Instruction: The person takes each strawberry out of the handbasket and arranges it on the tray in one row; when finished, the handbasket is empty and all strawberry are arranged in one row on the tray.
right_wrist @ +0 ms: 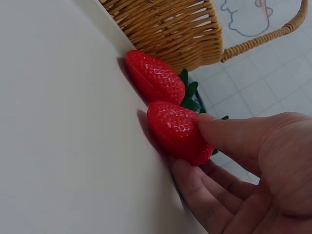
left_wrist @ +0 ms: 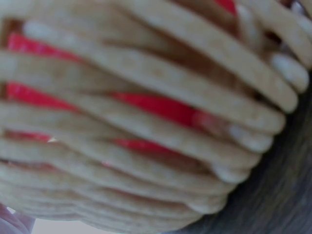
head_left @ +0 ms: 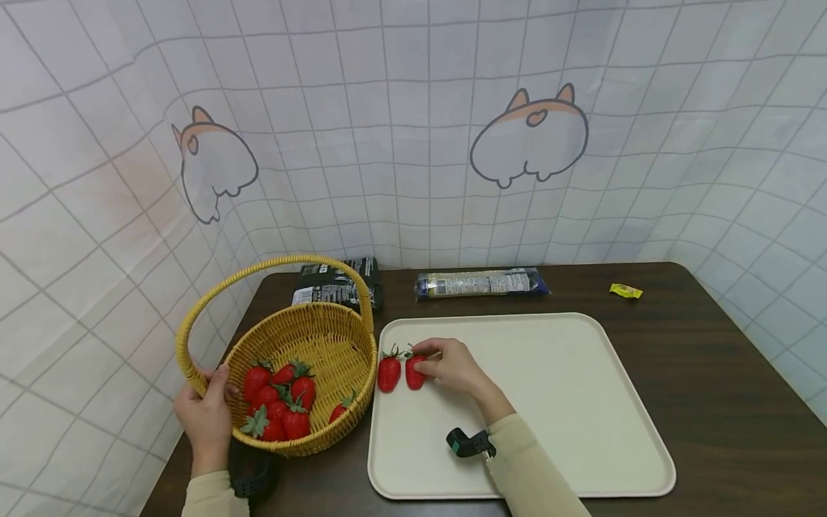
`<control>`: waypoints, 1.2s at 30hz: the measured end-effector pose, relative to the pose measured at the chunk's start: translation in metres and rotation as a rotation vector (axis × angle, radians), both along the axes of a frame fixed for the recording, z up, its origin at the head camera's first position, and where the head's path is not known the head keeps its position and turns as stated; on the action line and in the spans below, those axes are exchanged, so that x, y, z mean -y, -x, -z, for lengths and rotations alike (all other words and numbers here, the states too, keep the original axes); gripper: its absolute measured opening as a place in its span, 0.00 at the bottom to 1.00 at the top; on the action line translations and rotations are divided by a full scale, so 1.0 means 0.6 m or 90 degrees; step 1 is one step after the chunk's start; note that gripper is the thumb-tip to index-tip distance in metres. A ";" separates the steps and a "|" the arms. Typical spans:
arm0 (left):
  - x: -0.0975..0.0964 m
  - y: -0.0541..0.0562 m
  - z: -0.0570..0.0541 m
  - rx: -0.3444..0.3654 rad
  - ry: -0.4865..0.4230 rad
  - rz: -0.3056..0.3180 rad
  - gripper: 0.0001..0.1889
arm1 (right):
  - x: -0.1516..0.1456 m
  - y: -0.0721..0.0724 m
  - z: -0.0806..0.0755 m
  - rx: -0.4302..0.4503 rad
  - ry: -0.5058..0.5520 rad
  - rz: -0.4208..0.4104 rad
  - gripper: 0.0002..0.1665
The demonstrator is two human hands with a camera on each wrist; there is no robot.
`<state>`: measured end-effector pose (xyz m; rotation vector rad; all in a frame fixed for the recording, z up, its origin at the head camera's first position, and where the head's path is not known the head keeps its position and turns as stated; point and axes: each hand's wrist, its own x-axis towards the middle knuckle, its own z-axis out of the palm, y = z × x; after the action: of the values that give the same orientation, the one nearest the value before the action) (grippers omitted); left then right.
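In the head view my right hand pinches a red strawberry between thumb and fingers, over the left side of a cream tray. A second strawberry lies just left of it on the tray, its green leaves toward the back. The right wrist view shows my thumb on the held strawberry near its leaf end. My left hand grips the left edge of a yellow wicker basket at the foot of its handle. Inside the basket lie several more strawberries.
Behind the basket lies a black packet. A long clear-and-blue packet lies behind the tray, with a small yellow wrapper farther right. The dark table ends at a grid-patterned curtain.
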<state>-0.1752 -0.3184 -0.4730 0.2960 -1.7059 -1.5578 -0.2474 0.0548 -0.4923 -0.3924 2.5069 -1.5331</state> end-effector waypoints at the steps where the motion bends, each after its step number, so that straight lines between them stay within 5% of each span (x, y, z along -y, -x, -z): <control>1: 0.000 0.000 0.000 -0.001 0.000 0.000 0.15 | 0.000 0.000 0.000 -0.003 0.001 0.001 0.16; 19: 0.000 -0.001 -0.001 -0.009 -0.014 0.005 0.14 | 0.013 -0.004 -0.002 0.002 0.014 0.007 0.17; 36: 0.001 0.000 0.001 0.011 0.030 -0.012 0.15 | 0.005 -0.001 -0.006 0.016 0.043 0.025 0.18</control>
<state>-0.1751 -0.3193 -0.4735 0.3019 -1.7452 -1.5037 -0.2465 0.0519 -0.4886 -0.3333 2.4628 -1.6297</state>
